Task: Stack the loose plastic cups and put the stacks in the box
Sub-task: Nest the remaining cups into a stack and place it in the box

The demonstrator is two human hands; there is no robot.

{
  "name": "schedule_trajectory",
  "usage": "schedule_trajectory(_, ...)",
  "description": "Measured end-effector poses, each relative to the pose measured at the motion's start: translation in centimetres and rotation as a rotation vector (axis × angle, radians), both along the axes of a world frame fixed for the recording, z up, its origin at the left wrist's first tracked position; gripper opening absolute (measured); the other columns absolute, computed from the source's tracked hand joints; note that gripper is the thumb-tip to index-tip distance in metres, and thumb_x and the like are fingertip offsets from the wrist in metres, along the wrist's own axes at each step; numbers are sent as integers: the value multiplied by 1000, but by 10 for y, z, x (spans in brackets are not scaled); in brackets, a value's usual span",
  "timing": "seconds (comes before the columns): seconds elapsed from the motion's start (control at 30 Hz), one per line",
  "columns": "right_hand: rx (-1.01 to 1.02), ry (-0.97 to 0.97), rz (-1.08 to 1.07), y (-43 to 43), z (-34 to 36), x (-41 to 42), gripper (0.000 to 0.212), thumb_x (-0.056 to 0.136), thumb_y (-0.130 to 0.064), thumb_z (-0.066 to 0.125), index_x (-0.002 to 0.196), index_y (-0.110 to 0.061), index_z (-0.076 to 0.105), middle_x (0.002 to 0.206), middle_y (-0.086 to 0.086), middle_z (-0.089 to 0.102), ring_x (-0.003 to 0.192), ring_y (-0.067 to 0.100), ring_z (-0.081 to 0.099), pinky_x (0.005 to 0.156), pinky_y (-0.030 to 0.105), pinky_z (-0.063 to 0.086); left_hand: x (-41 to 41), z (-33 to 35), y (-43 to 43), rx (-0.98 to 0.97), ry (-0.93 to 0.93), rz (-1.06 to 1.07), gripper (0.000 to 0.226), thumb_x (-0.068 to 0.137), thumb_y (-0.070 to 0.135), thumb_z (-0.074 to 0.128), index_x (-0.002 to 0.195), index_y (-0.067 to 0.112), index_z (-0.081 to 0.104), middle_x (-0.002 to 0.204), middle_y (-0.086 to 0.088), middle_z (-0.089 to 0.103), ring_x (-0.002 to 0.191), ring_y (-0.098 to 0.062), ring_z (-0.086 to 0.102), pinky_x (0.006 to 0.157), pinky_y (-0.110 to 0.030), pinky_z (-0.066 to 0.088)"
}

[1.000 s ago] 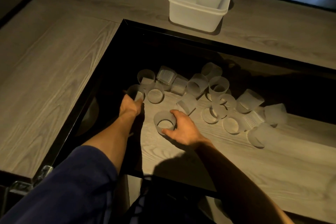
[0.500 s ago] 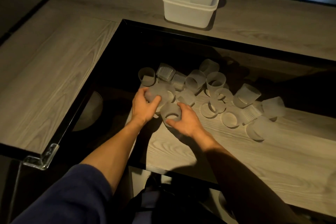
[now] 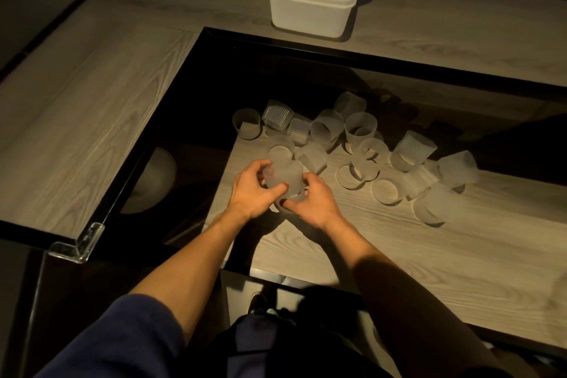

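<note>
your wood-grain table (image 3: 92, 132) bears the white box (image 3: 310, 12) on its far strip. the loose cups (image 3: 411, 150) lie scattered on its black-framed middle panel, some upright, some tipped.

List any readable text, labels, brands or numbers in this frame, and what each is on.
None readable anywhere in the frame.
Box: plain white, no label showing.
Loose cups: frosted, some ribbed, ridges only, no print.
Held cups: no marks on what shows.
Table: wood grain only.
The light is dim, so any fine embossing would be too faint to tell.
</note>
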State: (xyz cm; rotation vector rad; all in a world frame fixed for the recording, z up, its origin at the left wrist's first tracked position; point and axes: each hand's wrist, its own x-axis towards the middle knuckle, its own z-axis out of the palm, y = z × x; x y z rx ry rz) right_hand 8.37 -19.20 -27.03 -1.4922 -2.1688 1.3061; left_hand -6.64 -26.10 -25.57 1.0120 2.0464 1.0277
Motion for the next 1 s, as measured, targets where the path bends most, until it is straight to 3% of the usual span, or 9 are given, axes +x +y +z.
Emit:
schedule_trajectory(0.17, -49, 50, -47, -1, -5, 3, 77, 67, -36, 90, 132, -20, 51, 127, -3, 58, 109, 15, 61, 91, 35, 58, 2, -4, 3, 19, -36, -41, 70, 74, 28, 86, 136, 19, 54, 118, 5, 61, 108, -11, 62, 84, -14, 51)
schedule_trajectory(0.33, -72, 65, -85, 3, -3, 11, 74, 70, -29, 91, 132, -19, 51, 121, -6, 59, 108, 13, 61, 89, 28, 54, 8, -3, 10, 71, -90, -83, 64, 75, 22, 87, 130, 23, 54, 118, 7, 62, 111, -10, 63, 92, -23, 55)
schedule_trajectory(0.5, -40, 36, -100, 3, -8, 17, 62, 71, -27, 88, 122, -24, 52, 117, -4, 63, 102, 13, 61, 81, 23, 48, 9, -11, 12, 24, -47, -190, 74, 70, 29, 90, 134, 23, 53, 126, 8, 62, 118, -7, 59, 102, -22, 46)
schedule_trajectory(0.7, 4, -76, -33, 0, -17, 21, 71, 70, -30, 88, 130, -17, 53, 121, -1, 60, 109, 16, 58, 90, 27, 48, 12, -24, 7, -119, 51, -323, 85, 65, 28, 90, 139, 20, 48, 128, 4, 62, 117, -11, 58, 98, -23, 46)
schedule_trajectory(0.83, -30, -213, 27, 0, -19, 28, 79, 72, -1, 80, 142, -18, 47, 137, 3, 48, 127, 21, 51, 105, 27, 45, 14, -31, 8, -157, 72, -340, 85, 65, 28, 92, 138, 20, 49, 128, 3, 62, 116, -12, 59, 98, -26, 48)
schedule_trajectory(0.9, 68, -245, -115, 2, -15, 36, 72, 77, 5, 73, 141, -19, 50, 138, 1, 47, 126, 18, 51, 109, 32, 46, 16, -33, 10, -168, 59, -341, 84, 66, 25, 91, 138, 21, 49, 128, 5, 61, 115, -9, 58, 97, -23, 45)
schedule_trajectory(1.0, 256, -167, -379, 13, -4, 49, 44, 88, -4, 67, 128, -17, 56, 123, -4, 47, 113, 13, 52, 100, 33, 50, 21, -35, 15, -180, 89, -364, 82, 66, 29, 91, 136, 24, 49, 127, 6, 62, 116, -11, 58, 99, -25, 46)
